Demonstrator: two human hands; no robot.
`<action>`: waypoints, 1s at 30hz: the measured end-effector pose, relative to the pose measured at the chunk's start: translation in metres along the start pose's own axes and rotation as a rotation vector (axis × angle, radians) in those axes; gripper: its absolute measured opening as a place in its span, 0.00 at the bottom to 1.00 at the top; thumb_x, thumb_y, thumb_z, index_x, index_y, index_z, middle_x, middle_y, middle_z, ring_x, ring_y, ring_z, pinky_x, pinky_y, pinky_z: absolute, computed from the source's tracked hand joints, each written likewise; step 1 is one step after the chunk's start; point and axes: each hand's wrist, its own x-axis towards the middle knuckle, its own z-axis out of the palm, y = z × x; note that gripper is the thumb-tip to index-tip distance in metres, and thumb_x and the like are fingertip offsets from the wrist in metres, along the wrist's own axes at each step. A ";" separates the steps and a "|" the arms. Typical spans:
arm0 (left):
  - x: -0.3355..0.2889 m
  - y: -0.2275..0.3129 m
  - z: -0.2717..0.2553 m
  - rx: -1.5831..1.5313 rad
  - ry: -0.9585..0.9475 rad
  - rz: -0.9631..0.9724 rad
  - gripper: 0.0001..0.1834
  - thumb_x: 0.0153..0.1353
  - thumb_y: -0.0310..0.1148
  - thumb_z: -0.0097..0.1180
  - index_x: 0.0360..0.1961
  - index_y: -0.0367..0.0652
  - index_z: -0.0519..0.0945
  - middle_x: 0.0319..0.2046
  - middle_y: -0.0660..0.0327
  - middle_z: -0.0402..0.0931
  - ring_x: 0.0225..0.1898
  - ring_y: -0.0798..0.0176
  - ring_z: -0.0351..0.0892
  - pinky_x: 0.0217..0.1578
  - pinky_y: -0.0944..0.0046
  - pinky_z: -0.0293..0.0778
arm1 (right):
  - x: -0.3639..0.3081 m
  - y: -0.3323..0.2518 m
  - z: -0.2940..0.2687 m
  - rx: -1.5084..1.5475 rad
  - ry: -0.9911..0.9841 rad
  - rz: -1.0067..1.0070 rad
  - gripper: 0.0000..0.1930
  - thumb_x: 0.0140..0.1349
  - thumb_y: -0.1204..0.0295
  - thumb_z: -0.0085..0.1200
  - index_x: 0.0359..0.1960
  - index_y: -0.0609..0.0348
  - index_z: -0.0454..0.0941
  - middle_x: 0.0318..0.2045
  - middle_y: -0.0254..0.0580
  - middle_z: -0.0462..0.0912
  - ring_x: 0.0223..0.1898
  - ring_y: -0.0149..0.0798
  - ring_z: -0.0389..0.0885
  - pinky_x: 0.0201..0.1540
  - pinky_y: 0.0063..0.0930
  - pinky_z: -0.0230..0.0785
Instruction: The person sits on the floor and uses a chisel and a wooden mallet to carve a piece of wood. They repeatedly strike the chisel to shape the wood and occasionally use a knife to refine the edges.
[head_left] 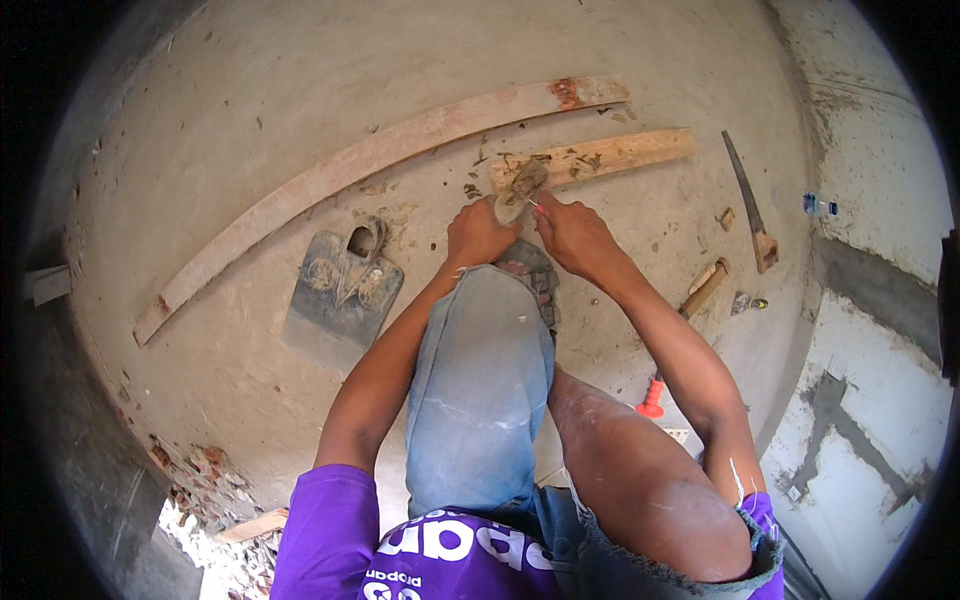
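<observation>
My left hand [482, 236] is closed round a rough, grey-brown, stubby piece [524, 186] that looks like wood. Its far end lies over the near end of a short light wooden plank [630, 156]. My right hand [582, 240] is closed on a small slim tool with a bit of red [541, 211] showing and a pale tip against the grey-brown piece; its kind cannot be made out. Just below both hands is my sandalled foot [536, 268]. A metal hoe head [345, 290] with a round socket lies on the floor to the left of my left forearm.
A long board [350, 170] lies beyond the hands. On the right lie a handsaw [748, 200], a wooden-handled tool [706, 286], a red grip [651, 400], a small scraper-like tool [748, 303] and a plastic bottle [820, 206]. Rubble [210, 475] sits at the lower left.
</observation>
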 end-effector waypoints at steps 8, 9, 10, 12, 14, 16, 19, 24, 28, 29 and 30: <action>-0.007 0.005 -0.007 -0.018 0.021 0.022 0.28 0.50 0.46 0.67 0.47 0.34 0.83 0.41 0.40 0.84 0.45 0.40 0.84 0.48 0.48 0.78 | 0.001 0.008 0.001 -0.046 -0.008 -0.045 0.12 0.70 0.68 0.48 0.45 0.66 0.72 0.28 0.68 0.81 0.34 0.69 0.80 0.38 0.60 0.70; -0.010 0.008 -0.008 -0.019 0.016 0.020 0.29 0.50 0.46 0.67 0.47 0.34 0.83 0.41 0.40 0.84 0.45 0.40 0.84 0.48 0.48 0.78 | -0.001 0.013 0.004 -0.050 -0.006 -0.057 0.12 0.70 0.68 0.48 0.45 0.66 0.72 0.28 0.68 0.80 0.34 0.69 0.80 0.38 0.60 0.70; -0.011 0.008 -0.004 -0.013 -0.004 0.016 0.29 0.50 0.46 0.66 0.47 0.34 0.83 0.41 0.40 0.84 0.45 0.40 0.84 0.48 0.48 0.78 | -0.010 0.022 0.006 -0.084 -0.005 -0.074 0.12 0.69 0.69 0.48 0.45 0.66 0.72 0.28 0.67 0.81 0.34 0.68 0.80 0.38 0.60 0.71; -0.003 0.006 -0.006 -0.004 -0.017 0.031 0.30 0.50 0.46 0.66 0.48 0.35 0.83 0.41 0.41 0.84 0.45 0.41 0.84 0.48 0.47 0.78 | -0.048 0.073 0.007 -0.366 -0.297 0.045 0.15 0.64 0.72 0.49 0.50 0.66 0.74 0.34 0.62 0.84 0.39 0.64 0.84 0.43 0.55 0.76; 0.000 -0.007 -0.002 -0.002 -0.020 0.061 0.30 0.50 0.46 0.65 0.49 0.35 0.82 0.42 0.41 0.84 0.46 0.41 0.84 0.48 0.47 0.78 | -0.125 0.142 0.018 -0.343 -0.492 0.236 0.18 0.67 0.68 0.48 0.54 0.67 0.71 0.40 0.66 0.83 0.44 0.66 0.82 0.48 0.55 0.75; 0.000 -0.003 -0.002 0.021 0.010 0.037 0.30 0.50 0.47 0.65 0.49 0.35 0.82 0.42 0.40 0.83 0.45 0.41 0.84 0.47 0.48 0.79 | -0.159 0.148 0.000 -0.223 -0.493 0.305 0.18 0.70 0.64 0.46 0.53 0.67 0.68 0.38 0.70 0.82 0.43 0.69 0.81 0.46 0.57 0.73; -0.008 -0.005 -0.001 -0.033 0.111 0.113 0.35 0.50 0.49 0.67 0.50 0.30 0.80 0.40 0.40 0.82 0.46 0.38 0.83 0.49 0.48 0.78 | -0.136 0.111 -0.018 0.010 -0.291 0.293 0.16 0.71 0.63 0.45 0.48 0.65 0.66 0.31 0.70 0.80 0.38 0.71 0.80 0.41 0.60 0.70; -0.019 -0.002 0.010 -0.025 0.380 0.306 0.32 0.54 0.45 0.68 0.55 0.36 0.77 0.48 0.45 0.76 0.52 0.41 0.78 0.50 0.49 0.77 | -0.055 0.058 -0.007 0.286 0.058 0.071 0.11 0.70 0.66 0.47 0.45 0.62 0.66 0.27 0.64 0.78 0.33 0.68 0.79 0.35 0.54 0.67; -0.023 0.000 0.011 -0.030 0.441 0.472 0.30 0.56 0.41 0.69 0.57 0.41 0.73 0.56 0.46 0.70 0.56 0.44 0.74 0.51 0.49 0.76 | -0.016 0.038 0.016 0.532 0.146 -0.066 0.10 0.69 0.66 0.49 0.42 0.61 0.70 0.26 0.59 0.78 0.30 0.64 0.77 0.34 0.50 0.68; -0.022 -0.001 0.010 -0.041 0.458 0.504 0.29 0.56 0.41 0.69 0.55 0.41 0.73 0.55 0.47 0.70 0.55 0.44 0.75 0.51 0.50 0.76 | -0.009 0.040 0.019 0.533 0.153 -0.098 0.10 0.69 0.66 0.50 0.41 0.61 0.71 0.26 0.59 0.78 0.30 0.63 0.77 0.35 0.49 0.68; -0.020 -0.002 0.010 -0.053 0.478 0.537 0.28 0.56 0.41 0.69 0.54 0.41 0.73 0.53 0.47 0.71 0.55 0.44 0.75 0.51 0.50 0.76 | -0.002 0.043 0.016 0.595 0.188 -0.009 0.10 0.69 0.67 0.49 0.42 0.61 0.71 0.27 0.59 0.79 0.31 0.63 0.78 0.35 0.49 0.69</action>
